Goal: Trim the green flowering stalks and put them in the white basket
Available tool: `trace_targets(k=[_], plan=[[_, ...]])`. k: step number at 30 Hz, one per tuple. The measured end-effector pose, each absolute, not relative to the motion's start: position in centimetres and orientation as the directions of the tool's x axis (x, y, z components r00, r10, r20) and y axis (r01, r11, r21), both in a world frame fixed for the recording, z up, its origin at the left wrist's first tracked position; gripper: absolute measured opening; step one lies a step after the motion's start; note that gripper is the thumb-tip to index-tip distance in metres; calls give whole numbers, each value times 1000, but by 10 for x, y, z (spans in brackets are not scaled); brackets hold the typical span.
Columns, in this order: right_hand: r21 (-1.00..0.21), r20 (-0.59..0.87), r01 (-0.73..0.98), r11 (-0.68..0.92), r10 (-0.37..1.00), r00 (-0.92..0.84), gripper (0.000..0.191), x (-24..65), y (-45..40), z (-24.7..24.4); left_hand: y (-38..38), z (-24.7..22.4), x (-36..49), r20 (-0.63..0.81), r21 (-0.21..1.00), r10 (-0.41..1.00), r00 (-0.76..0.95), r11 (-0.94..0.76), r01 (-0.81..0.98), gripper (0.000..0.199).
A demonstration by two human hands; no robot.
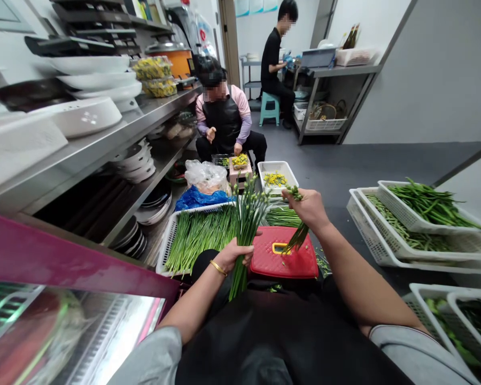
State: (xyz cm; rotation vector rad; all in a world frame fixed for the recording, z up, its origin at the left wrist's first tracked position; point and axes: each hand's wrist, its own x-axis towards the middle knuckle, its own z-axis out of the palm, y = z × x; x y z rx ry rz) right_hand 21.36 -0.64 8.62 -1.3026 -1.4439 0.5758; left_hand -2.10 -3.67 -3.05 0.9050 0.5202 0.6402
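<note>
Left hand (238, 253), fingers wrapped closed round a bunch of budded green stems (246, 219), upright, at near centre; a white basket of long green stems (204, 232) just left of it. Right of that, red lid with yellow handle (268, 255), near; right hand (308, 207) above it, fingers closed on a smaller bunch (299, 238), buds up, stem ends hanging down over the lid.

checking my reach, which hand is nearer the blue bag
Left. Your left hand is in front and right of the blue bag; your right hand is farther right.
</note>
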Motion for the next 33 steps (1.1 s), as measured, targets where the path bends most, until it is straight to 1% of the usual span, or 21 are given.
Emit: trace_targets(k=[1,2,4,6,7,9,12,16,19,22,27,29,33], plan=[[-889,357,359,285,922,152,51,214,-7,86,-36,-31,-21,-157,842,717,679,456,-287,78],[-921,327,274,278,932,155,51,215,-7,86,-35,-32,-21,-166,840,724,669,459,-288,78],[-968,251,34,249,953,171,50,215,-7,87,-35,-33,-22,-165,836,712,682,468,-286,78],[-959,183,-184,215,967,179,47,215,-7,90,-35,-35,-23,-147,837,693,706,468,-284,78],[-947,163,-248,204,970,178,45,215,-7,91,-35,-35,-24,-138,839,686,715,464,-284,78],[-934,154,-293,204,971,184,43,214,-7,94,-36,-35,-24,-127,844,679,724,458,-281,78],[-940,136,-283,192,969,205,39,212,-7,94,-36,-33,-23,-118,854,683,721,440,-277,76],[-960,98,-235,149,971,217,39,207,-5,89,-37,-29,-21,-117,884,694,710,399,-243,74],[-977,144,-123,177,961,235,37,206,1,87,-38,-27,-19,-128,905,694,709,374,-202,74],[-979,199,4,203,956,216,36,205,9,85,-38,-28,-18,-148,912,692,706,372,-174,76],[-969,244,98,229,950,196,42,204,18,81,-37,-33,-20,-173,921,654,737,373,-114,77],[-957,273,148,248,944,184,40,205,16,81,-36,-35,-20,-169,923,650,741,367,-112,80],[-915,368,240,323,914,172,32,205,8,84,-33,-37,-19,-135,923,698,703,347,-167,86]])
